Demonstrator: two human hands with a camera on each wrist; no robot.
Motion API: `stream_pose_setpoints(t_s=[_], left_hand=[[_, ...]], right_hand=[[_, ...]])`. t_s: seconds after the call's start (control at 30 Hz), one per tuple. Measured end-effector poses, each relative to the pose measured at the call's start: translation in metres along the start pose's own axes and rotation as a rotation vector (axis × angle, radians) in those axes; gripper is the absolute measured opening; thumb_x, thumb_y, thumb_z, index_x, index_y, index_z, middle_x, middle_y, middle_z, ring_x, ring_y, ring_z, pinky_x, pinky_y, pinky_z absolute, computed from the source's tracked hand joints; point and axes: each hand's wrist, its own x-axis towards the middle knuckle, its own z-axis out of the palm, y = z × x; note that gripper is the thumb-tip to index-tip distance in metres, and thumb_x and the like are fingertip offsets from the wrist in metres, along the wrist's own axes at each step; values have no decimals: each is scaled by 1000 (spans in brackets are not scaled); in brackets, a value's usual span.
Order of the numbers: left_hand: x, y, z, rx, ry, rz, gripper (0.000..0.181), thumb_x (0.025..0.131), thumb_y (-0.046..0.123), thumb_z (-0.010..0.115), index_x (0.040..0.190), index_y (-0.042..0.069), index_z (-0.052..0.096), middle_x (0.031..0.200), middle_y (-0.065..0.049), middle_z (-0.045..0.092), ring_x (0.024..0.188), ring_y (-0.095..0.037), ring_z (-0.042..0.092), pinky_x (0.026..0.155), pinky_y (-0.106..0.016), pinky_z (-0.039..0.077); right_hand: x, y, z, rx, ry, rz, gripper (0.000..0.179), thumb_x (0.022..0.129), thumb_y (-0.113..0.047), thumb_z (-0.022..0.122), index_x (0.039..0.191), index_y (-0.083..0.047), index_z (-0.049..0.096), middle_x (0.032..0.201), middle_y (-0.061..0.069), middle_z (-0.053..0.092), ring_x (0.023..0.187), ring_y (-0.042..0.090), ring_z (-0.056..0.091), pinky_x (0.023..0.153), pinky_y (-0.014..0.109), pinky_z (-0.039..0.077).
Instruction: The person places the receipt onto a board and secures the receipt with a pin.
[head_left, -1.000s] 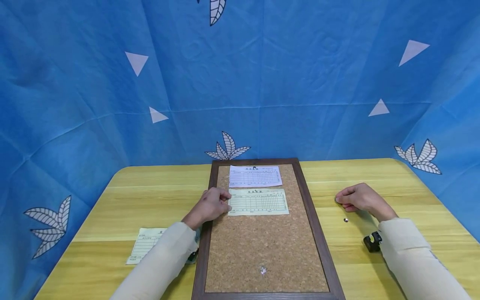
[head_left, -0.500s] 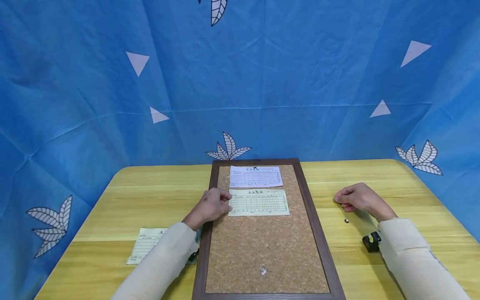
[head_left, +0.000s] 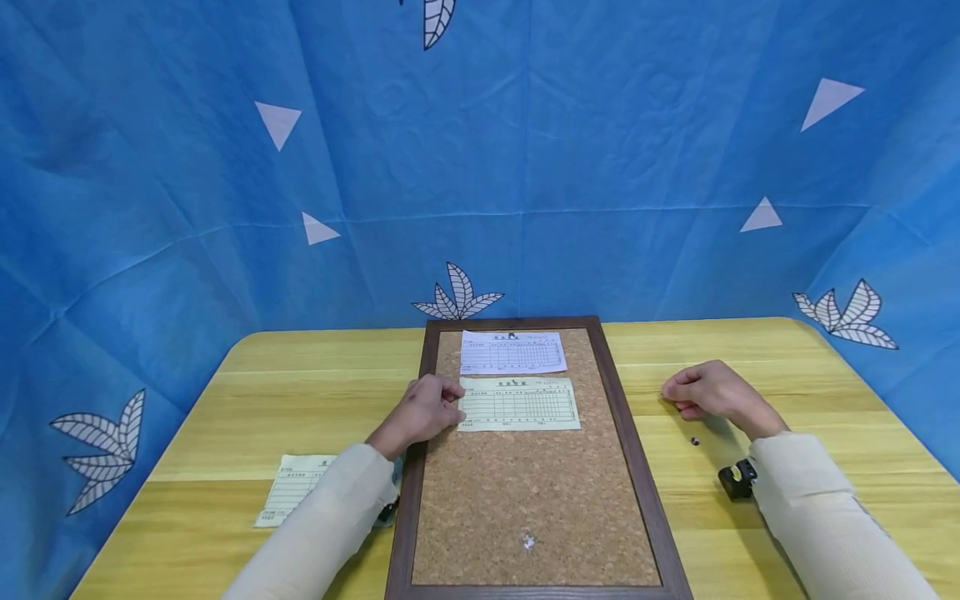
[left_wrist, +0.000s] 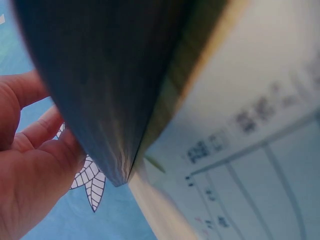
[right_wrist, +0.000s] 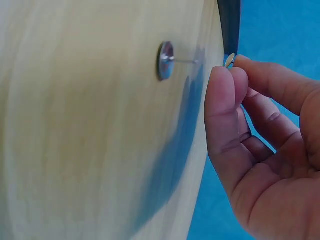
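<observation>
In the head view my left hand [head_left: 423, 408] rests over the corkboard's left edge, its fingertips touching the left side of a pale green receipt slip [head_left: 517, 404]. That slip lies flat on the corkboard [head_left: 525, 483], just below a pinkish-white slip [head_left: 513, 352] with a dark tack at its top. My right hand [head_left: 712, 390] is low over the table right of the board. Between thumb and fingers it pinches a thumbtack [right_wrist: 230, 60], mostly hidden by the fingertips. Another thumbtack [right_wrist: 165, 61] lies on the table near that hand, its pin showing.
Another green slip [head_left: 296, 487] lies on the table left of the board, partly under my left sleeve. A small black object [head_left: 737, 480] is by my right cuff. A silvery spot [head_left: 528, 542] shows low on the cork. Blue cloth [head_left: 525, 167] hangs behind the table.
My right hand has shifted slightly left toward the board, with the thumbtack between its fingers. The left hand and the slips stay put.
</observation>
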Motion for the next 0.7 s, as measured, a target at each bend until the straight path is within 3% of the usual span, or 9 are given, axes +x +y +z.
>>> stream_pose_setpoints(t_s=[0.37,0.7], left_hand=[[0,1,0,2,2,-26,27,87,1,74,114,1,69,91,-5,59,81,-18,51,68,-29,43],[-1,1,0,-1,4,-8,28,87,1,74,115,0,69,91,-5,60,80,-17,52,69,-30,44]], right_hand=[[2,-14,5,44,-19,-37,24,99,-7,58,109,14,64,89,11,69,77,16,68,71,33,58],[5,-21,13,34,-19,-63,23,99,-8,58,108,11,65,85,7,70,78,17,68,71,34,57]])
